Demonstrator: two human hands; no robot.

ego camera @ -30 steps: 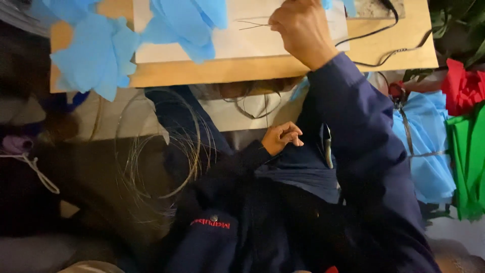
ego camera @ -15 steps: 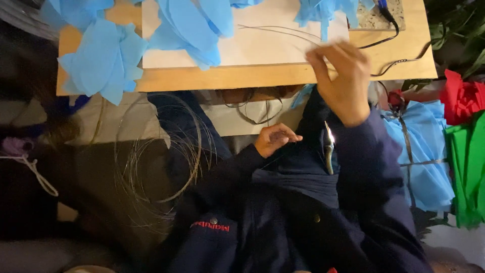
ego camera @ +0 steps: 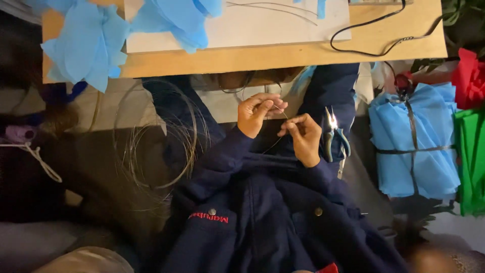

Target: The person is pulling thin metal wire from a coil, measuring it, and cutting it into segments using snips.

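Note:
My left hand (ego camera: 257, 112) and my right hand (ego camera: 302, 135) meet over my lap, just below the edge of the wooden board (ego camera: 283, 54). Both pinch a thin metal wire (ego camera: 281, 112) that runs between their fingertips and trails down past my dark blue sleeve. Small pliers (ego camera: 335, 135) with blue-green handles lie on my lap just right of my right hand. A coil of thin wire (ego camera: 156, 141) hangs in loops at the left of my knees.
Blue tissue paper pieces (ego camera: 88, 43) lie on the board beside a white sheet (ego camera: 283, 25) with loose wires and a black cable (ego camera: 374, 35). A tied blue paper bundle (ego camera: 417, 139), green paper (ego camera: 472, 156) and red paper (ego camera: 470, 76) sit at right.
My right hand came down from the board to my lap and joined my left hand on the wire. The view shifted slightly.

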